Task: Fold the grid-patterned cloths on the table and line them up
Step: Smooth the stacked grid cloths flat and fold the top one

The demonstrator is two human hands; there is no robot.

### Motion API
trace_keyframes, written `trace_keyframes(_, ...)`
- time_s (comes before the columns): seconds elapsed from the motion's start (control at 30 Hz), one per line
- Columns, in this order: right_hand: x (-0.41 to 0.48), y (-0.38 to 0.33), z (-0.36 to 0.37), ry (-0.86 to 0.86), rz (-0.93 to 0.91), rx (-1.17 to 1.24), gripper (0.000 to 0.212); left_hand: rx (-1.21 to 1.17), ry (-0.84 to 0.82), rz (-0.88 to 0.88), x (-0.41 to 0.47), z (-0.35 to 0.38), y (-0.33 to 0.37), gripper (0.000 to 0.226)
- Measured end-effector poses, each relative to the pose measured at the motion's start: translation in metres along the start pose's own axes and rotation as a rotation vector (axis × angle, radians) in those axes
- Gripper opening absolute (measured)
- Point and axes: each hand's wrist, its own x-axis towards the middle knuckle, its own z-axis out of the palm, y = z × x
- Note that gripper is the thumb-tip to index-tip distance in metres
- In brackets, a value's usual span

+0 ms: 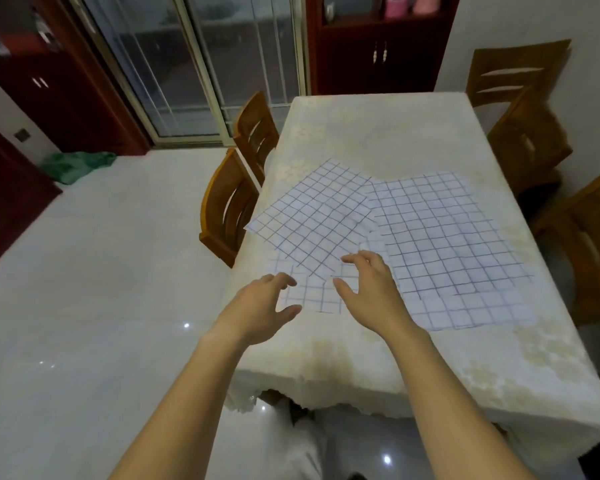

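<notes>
White cloths with a dark grid lie spread flat and overlapping on the table (378, 133). One cloth (312, 209) sits rotated at the left, its corner reaching the table's left edge. A larger one (447, 237) covers the right side. A third cloth (312, 292) peeks out underneath, nearest me. My left hand (264, 306) hovers over the near left corner of that cloth, fingers spread and loosely curved, holding nothing. Beside it, my right hand (371, 289) hangs over the near cloth where the three overlap, fingers likewise spread with nothing in them.
A cream patterned tablecloth (430, 368) covers the table and hangs over its near edge. Wooden chairs stand at the left (229, 209) and right (527, 140) sides. Glossy tiled floor lies to the left, with a green bag (77, 164) near the glass door.
</notes>
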Motion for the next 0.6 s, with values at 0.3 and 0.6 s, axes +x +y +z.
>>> trace_keyframes(0.3, 0.096, 0.013, -0.032, 0.0, 0.126, -0.17, 0.06, -0.062, -0.044, 0.17, 0.138, -0.023, -0.009, 0.062)
trace_keyframes(0.6, 0.203, 0.018, 0.01, 0.012, 0.164, -0.292, 0.074, -0.014, -0.008, 0.208, 0.251, -0.011, -0.065, 0.071)
